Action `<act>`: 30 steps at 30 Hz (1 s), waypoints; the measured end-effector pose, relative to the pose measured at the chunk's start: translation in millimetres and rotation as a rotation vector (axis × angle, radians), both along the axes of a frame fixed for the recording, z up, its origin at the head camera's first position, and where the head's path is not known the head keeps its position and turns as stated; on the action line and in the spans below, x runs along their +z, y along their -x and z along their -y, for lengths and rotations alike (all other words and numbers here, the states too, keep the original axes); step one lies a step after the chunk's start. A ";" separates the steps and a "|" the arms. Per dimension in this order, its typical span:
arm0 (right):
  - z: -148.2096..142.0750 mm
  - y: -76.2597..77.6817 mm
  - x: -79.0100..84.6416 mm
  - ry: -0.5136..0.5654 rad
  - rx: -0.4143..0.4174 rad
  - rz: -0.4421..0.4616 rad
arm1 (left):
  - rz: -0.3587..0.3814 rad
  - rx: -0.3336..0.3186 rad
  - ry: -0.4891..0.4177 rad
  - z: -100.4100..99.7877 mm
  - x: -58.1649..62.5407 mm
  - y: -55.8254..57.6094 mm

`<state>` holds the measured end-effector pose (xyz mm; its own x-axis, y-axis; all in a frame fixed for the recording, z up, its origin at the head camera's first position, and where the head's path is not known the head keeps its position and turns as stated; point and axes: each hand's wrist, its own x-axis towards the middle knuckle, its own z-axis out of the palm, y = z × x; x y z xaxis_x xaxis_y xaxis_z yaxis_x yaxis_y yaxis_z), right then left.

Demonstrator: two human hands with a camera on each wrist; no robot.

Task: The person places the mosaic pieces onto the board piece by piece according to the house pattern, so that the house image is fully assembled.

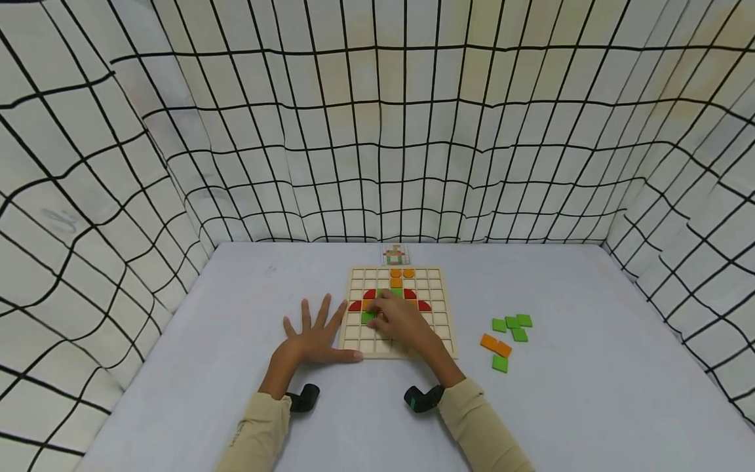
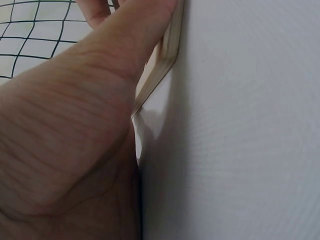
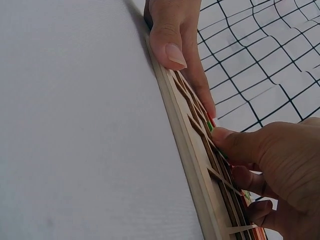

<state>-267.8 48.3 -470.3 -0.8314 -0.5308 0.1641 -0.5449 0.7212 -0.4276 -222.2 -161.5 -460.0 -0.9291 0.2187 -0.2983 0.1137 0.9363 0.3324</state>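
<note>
A wooden grid board (image 1: 436, 321) lies flat on the white table, with red quarter-round, orange and green pieces in its cells. My left hand (image 1: 318, 341) is spread at the board's lower left corner, thumb along the near edge and fingertips by the left edge. Over the middle of the board is my right hand (image 1: 400, 319), its fingers bent and partly covering the pattern. In the right wrist view, the right thumb (image 3: 227, 140) reaches a green tile (image 3: 210, 126), while the other fingertips stand apart from it. In the head view that green tile (image 1: 367, 318) sits in a left-side cell.
Right of the board lie several loose green tiles (image 1: 512, 322), two orange tiles (image 1: 495, 345) and a single green tile (image 1: 499, 363). A small pattern card (image 1: 395, 254) is behind the board. Black netting (image 1: 377, 144) over white walls surrounds the table.
</note>
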 end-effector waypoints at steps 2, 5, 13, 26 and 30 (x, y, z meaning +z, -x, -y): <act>-0.5 0.5 -0.3 0.002 0.001 0.009 | 0.003 0.001 0.000 -0.1 0.2 -0.4; -1.4 0.1 -0.1 0.005 -0.002 0.031 | 0.003 -0.003 -0.004 -0.7 0.4 -1.9; -5.9 -2.0 2.3 0.010 0.014 -0.014 | -0.019 -0.009 0.012 -1.0 -2.1 -4.3; -26.5 3.1 11.7 -0.010 -0.028 -0.010 | -0.039 0.009 0.018 -1.7 -2.1 -4.9; -39.1 8.2 16.2 0.028 -0.029 -0.032 | -0.042 0.012 0.010 -1.9 1.3 -3.8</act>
